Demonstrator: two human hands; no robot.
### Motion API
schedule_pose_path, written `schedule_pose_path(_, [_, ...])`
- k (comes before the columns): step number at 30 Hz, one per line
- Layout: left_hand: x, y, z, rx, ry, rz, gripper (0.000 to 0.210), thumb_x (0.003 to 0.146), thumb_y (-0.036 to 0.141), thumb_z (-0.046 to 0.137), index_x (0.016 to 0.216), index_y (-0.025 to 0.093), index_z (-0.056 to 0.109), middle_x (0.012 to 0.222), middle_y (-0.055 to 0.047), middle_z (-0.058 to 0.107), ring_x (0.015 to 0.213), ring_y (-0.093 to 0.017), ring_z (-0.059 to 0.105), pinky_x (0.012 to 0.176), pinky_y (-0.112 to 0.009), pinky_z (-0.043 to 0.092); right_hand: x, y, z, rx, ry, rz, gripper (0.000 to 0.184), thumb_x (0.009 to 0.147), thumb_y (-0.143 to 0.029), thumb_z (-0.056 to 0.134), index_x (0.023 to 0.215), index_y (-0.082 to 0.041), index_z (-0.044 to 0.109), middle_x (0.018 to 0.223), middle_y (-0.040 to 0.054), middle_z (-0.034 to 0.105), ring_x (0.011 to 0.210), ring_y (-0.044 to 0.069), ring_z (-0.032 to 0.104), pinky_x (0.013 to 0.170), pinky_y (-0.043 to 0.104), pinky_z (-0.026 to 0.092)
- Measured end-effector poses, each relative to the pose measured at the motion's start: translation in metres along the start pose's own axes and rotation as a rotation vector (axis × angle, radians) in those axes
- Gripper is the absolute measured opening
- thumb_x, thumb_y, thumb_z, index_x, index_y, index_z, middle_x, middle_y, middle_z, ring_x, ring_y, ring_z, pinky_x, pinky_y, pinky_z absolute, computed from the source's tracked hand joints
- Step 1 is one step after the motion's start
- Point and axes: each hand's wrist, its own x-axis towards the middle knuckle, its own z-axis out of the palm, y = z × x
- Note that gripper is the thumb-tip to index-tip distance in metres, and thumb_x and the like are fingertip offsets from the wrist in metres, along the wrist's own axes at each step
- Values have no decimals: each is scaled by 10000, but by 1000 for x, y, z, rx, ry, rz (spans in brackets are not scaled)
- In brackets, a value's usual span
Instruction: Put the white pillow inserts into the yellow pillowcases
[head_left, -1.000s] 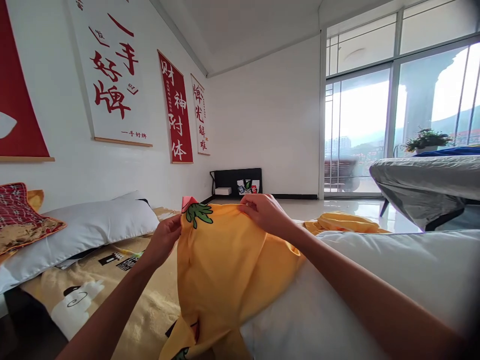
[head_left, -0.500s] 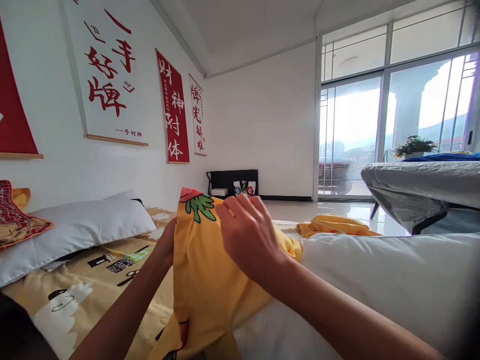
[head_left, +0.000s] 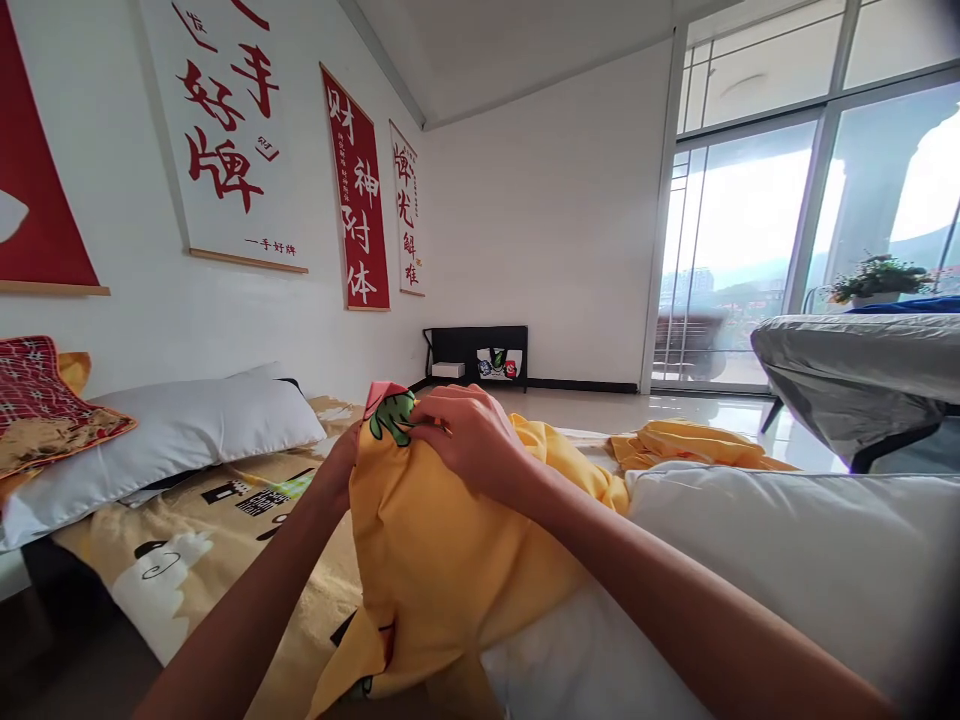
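Note:
A yellow pillowcase (head_left: pixel 427 560) with a green leaf print and a pink corner is held up in front of me, its lower part draping down. My left hand (head_left: pixel 345 465) is mostly behind its left edge with the fingers hidden, and it appears to grip the cloth there. Close by, my right hand (head_left: pixel 472 435) is closed, pinching the upper edge beside the leaf print. A plump white pillow (head_left: pixel 780 560) lies to the right, and part of the pillowcase rests against it.
The bed has a tan patterned sheet (head_left: pixel 176 575). Another white pillow (head_left: pixel 217 425) lies at the left, with a red patterned cloth (head_left: pixel 52 410) on it. More yellow fabric (head_left: pixel 697 445) lies beyond the right pillow. A covered table (head_left: pixel 862 370) stands at the right.
My right hand has moved left and slightly down along the pillowcase's top edge, now nearer the pink corner. The cloth beneath it bunches more. My view has turned slightly.

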Motion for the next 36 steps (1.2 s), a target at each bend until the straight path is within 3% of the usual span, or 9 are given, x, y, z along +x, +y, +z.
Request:
schedule_pose_path(3, [6,-3,-7,135,-73,76,256,511,285,827,626,163,633,607,-5,628,626,-160,581,582,-250,463,-2,3,4,29,70,-45,88,830,-155,668,763,-211,677,748,-24,650,740,121,544,751,256,341])
schedule_pose_path(9, [4,1,11,376,73,456,239,556,192,811,760,192,687,736,25,651,729,-131,530,657,-210,423,0,8,8,106,115,18,95,835,-185,670,744,-212,675,721,-34,632,679,108,512,689,238,352])
schedule_pose_path(12, [-1,6,13,342,84,365,184,631,311,784,685,171,677,647,18,616,641,-121,506,586,-210,397,1,10,7,106,114,22,93,830,-179,673,744,-215,677,718,-35,633,684,111,520,687,236,359])
schedule_pose_path(16, [-7,16,7,264,-61,141,375,758,525,658,721,154,692,645,-10,622,609,-135,537,583,-235,432,1,15,7,91,172,-11,108,822,-171,684,725,-218,667,690,-37,624,669,115,521,687,241,370])
schedule_pose_path(20, [-15,27,12,362,-229,63,324,728,376,740,978,175,697,868,-29,695,805,-184,622,742,-268,484,-2,17,10,34,194,-56,108,844,-197,674,739,-222,665,696,-31,633,691,125,522,710,260,368])
schedule_pose_path(24, [-19,36,21,438,-265,3,309,713,337,740,973,177,688,866,-21,692,811,-193,624,718,-267,478,-6,16,12,-54,193,-105,83,853,-204,667,770,-215,666,725,-15,648,715,137,522,718,276,360])
schedule_pose_path(29, [-19,39,26,580,-116,53,253,626,311,783,778,158,650,722,15,629,692,-159,580,598,-225,434,-4,15,3,-45,173,-86,93,875,-262,638,795,-217,652,769,-4,660,747,149,526,754,283,373])
schedule_pose_path(33, [-21,35,26,585,-6,146,291,613,347,795,764,160,631,728,13,629,688,-158,581,596,-229,449,-1,23,-9,-62,118,25,255,834,-306,667,1064,-205,622,1040,49,670,958,204,543,875,338,361])
schedule_pose_path(36, [-20,32,24,585,64,202,325,614,381,796,801,162,647,746,3,650,704,-168,592,605,-240,464,-5,33,-13,-118,-47,78,118,877,-284,575,904,-197,650,903,41,674,831,187,560,793,319,366])
